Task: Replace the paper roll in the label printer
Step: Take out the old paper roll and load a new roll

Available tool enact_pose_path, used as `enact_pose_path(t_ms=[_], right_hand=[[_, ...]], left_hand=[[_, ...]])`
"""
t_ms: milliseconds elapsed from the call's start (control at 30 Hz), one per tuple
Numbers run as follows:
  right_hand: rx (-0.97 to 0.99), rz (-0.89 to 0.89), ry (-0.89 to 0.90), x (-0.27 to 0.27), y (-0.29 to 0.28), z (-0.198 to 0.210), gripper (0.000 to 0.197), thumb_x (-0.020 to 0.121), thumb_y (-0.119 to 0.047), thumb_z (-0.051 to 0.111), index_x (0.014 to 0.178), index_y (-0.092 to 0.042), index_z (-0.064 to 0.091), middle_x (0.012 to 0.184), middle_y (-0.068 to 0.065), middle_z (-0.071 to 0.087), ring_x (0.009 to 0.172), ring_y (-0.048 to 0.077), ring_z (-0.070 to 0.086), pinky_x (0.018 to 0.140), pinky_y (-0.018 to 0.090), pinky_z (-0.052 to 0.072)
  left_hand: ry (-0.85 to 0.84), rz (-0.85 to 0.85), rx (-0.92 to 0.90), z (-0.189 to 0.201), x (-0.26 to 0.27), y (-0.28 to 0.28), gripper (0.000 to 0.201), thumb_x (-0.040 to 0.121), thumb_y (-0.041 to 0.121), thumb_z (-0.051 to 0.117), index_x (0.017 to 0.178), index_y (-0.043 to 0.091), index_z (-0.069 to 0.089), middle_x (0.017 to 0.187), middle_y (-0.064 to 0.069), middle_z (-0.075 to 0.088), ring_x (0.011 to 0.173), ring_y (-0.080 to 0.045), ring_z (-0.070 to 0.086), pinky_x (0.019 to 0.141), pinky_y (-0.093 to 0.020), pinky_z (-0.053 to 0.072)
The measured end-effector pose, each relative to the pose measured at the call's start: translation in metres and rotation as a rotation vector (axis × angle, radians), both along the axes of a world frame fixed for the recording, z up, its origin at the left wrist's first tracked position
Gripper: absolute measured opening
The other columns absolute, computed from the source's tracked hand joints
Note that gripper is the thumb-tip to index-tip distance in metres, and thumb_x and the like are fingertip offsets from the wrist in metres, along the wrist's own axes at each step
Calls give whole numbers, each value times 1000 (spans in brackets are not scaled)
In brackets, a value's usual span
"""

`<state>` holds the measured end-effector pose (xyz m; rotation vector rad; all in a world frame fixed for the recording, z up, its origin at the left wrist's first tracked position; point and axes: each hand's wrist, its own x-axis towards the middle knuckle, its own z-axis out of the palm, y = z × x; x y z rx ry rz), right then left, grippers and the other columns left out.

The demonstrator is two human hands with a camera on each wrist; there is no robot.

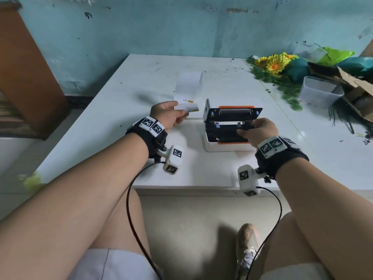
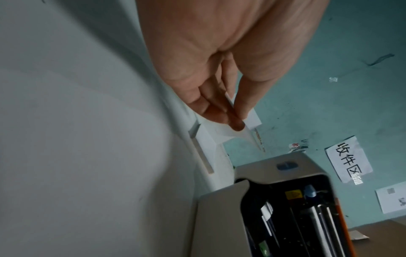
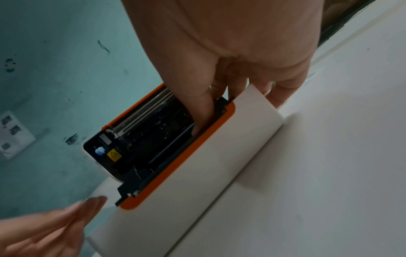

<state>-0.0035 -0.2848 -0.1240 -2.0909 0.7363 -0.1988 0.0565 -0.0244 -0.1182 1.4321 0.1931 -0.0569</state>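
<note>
A white label printer [image 1: 226,142] with orange trim sits mid-table with its lid up and its black bay exposed. My right hand [image 1: 245,128] grips its right side wall: in the right wrist view the thumb [image 3: 204,113] reaches into the bay and the other fingers lie behind the white wall of the printer [image 3: 197,182]. My left hand [image 1: 184,113] is left of the printer and pinches the near end of a white label paper strip [image 1: 188,85] that trails away across the table. In the left wrist view my left hand [image 2: 236,120] has thumb and fingers closed on the paper strip [image 2: 255,118], above the open printer [image 2: 219,217].
The white table [image 1: 141,77] stands against a teal wall. At its right end lie artificial sunflowers [image 1: 272,63], a clear plastic tub [image 1: 319,91] and a cardboard box [image 1: 353,83]. A brown cabinet [image 1: 26,77] stands at left. A paper notice [image 2: 347,160] is taped to the wall.
</note>
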Motion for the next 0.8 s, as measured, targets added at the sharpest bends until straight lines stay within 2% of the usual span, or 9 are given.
enact_pose_path(t_ms=[100, 167, 267, 400, 467, 533, 600, 700, 800], right_hand=[[-2, 102, 30, -7, 10, 0, 56, 79, -24, 92, 127, -10, 67, 122, 8, 70, 100, 22, 64, 89, 31, 52], [-34, 153, 50, -11, 15, 4, 63, 77, -26, 94, 131, -8, 68, 120, 8, 72, 99, 22, 67, 88, 30, 53], [-86, 212, 66, -14, 20, 3, 56, 75, -31, 95, 120, -8, 70, 105, 3, 69, 91, 20, 66, 72, 25, 50], [-141, 245, 86, -7, 30, -3, 66, 64, -46, 97, 113, -10, 72, 102, 2, 73, 81, 17, 64, 53, 23, 38], [-152, 277, 107, 0, 38, -3, 61, 62, -47, 97, 102, -7, 75, 91, 4, 77, 69, 16, 65, 53, 24, 43], [-123, 311, 104, 7, 47, -5, 57, 62, -43, 99, 98, -5, 77, 82, 3, 76, 64, 14, 65, 54, 24, 47], [-58, 333, 98, 12, 55, -9, 66, 59, -43, 100, 107, -8, 72, 88, 1, 74, 70, 12, 65, 53, 25, 45], [58, 365, 93, 27, 64, -12, 81, 53, -41, 103, 119, -19, 63, 104, -2, 73, 89, 14, 70, 58, 25, 44], [78, 515, 102, 35, 65, -3, 59, 64, -34, 100, 114, -23, 72, 99, -7, 77, 85, 7, 71, 62, 21, 50]], left_hand=[[54, 55, -37, -2, -2, 2, 49, 78, -17, 79, 121, 0, 67, 117, -29, 72, 88, -34, 71, 77, -32, 64], [75, 67, -23, -3, -3, 3, 40, 78, -17, 79, 112, 3, 72, 96, -23, 77, 83, -32, 70, 84, -36, 61], [73, 87, -25, -7, -4, 7, 23, 89, -13, 67, 94, 6, 78, 65, -8, 75, 68, -25, 72, 73, -29, 60], [86, 64, 4, -11, -1, 7, 17, 93, -1, 67, 89, 10, 80, 73, -8, 77, 70, -21, 75, 83, -33, 63], [111, 35, -11, -14, 3, 8, 15, 90, 23, 74, 96, 10, 81, 80, -7, 81, 80, -26, 78, 86, -39, 64], [179, 3, -36, -26, 15, 12, 52, 78, 60, 70, 102, 15, 81, 96, -11, 82, 92, -35, 79, 90, -51, 63], [236, -29, -66, -44, 33, 17, 79, 62, 78, 61, 109, 18, 81, 105, -13, 81, 95, -41, 78, 93, -61, 59], [230, -18, -67, -48, 42, 26, 86, 54, 79, 56, 110, 19, 80, 105, -12, 81, 96, -43, 76, 96, -63, 57], [196, -115, -23, -27, 24, 28, 75, 72, 73, 58, 117, 16, 78, 109, -14, 80, 93, -38, 78, 91, -57, 60]])
